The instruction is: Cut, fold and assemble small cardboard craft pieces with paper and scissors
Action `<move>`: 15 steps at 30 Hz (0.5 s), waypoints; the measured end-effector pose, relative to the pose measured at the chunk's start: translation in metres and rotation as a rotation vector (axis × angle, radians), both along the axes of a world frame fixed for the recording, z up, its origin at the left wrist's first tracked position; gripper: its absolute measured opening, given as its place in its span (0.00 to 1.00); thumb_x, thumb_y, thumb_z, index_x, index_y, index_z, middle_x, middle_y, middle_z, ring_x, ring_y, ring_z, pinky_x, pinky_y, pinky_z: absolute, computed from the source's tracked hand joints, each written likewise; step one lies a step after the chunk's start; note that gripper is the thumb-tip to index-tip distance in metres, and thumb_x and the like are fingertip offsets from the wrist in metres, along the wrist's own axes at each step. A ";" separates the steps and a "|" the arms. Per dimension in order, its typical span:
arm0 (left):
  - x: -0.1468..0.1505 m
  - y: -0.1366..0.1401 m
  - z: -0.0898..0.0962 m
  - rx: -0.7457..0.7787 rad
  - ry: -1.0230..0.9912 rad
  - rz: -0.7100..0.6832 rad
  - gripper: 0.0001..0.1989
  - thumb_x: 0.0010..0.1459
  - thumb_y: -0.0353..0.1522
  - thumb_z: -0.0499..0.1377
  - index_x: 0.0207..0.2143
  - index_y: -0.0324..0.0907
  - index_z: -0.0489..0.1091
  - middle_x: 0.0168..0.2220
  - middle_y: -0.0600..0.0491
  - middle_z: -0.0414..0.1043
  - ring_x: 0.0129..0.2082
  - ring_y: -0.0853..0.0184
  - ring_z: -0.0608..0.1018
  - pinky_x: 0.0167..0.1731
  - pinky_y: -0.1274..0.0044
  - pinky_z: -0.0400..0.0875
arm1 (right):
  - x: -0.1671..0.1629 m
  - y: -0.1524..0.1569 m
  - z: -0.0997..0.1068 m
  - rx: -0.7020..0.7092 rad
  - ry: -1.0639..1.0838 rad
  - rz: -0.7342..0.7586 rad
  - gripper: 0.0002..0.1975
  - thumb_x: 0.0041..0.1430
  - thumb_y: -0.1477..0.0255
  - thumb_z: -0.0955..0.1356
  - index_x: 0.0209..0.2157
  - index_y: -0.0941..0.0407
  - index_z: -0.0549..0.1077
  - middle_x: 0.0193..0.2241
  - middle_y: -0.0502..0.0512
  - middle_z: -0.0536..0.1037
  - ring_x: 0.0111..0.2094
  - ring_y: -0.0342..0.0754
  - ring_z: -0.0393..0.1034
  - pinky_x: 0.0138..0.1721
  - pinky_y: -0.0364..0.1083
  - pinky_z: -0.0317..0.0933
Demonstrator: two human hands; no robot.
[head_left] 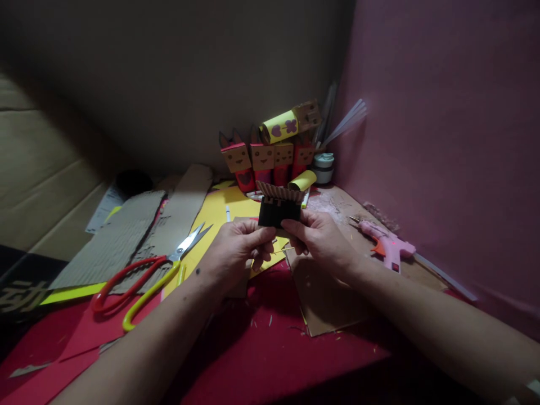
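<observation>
Between my two hands is a small piece of cardboard, black on the side facing me, with a ribbed flap folded out along its top edge. My left hand pinches its lower left corner, thumb in front. The thumb of my right hand presses on the lower right part, its fingers curled behind. Beyond the piece stand several cardboard figures with box heads, drawn faces and red bodies. A yellow-bodied figure lies across the tops of them, and a yellow paper roll sits in front.
Scissors with red and yellow handles lie open at left, by corrugated cardboard sheets. A pink glue gun rests at right near the wall. Yellow paper and a brown cardboard sheet cover parts of the red surface.
</observation>
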State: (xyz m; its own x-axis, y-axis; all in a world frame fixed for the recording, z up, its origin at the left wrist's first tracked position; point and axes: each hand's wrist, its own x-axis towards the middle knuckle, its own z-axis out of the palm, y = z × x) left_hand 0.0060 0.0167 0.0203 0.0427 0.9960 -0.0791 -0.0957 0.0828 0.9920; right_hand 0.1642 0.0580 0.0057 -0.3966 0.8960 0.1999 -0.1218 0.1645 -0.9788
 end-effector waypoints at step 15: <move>-0.005 0.003 0.000 0.142 0.042 -0.027 0.13 0.51 0.35 0.65 0.19 0.37 0.71 0.16 0.56 0.66 0.15 0.77 0.64 0.17 0.82 0.57 | 0.006 0.000 0.002 -0.098 -0.014 0.235 0.12 0.52 0.64 0.71 0.25 0.57 0.71 0.19 0.49 0.72 0.20 0.42 0.66 0.23 0.43 0.59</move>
State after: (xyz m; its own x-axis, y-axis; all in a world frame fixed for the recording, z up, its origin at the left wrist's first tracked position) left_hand 0.0008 0.0192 0.0199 0.0697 0.9957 0.0607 -0.0536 -0.0570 0.9969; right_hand 0.1700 0.0579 0.0078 -0.5981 0.7938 0.1100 -0.1317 0.0380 -0.9906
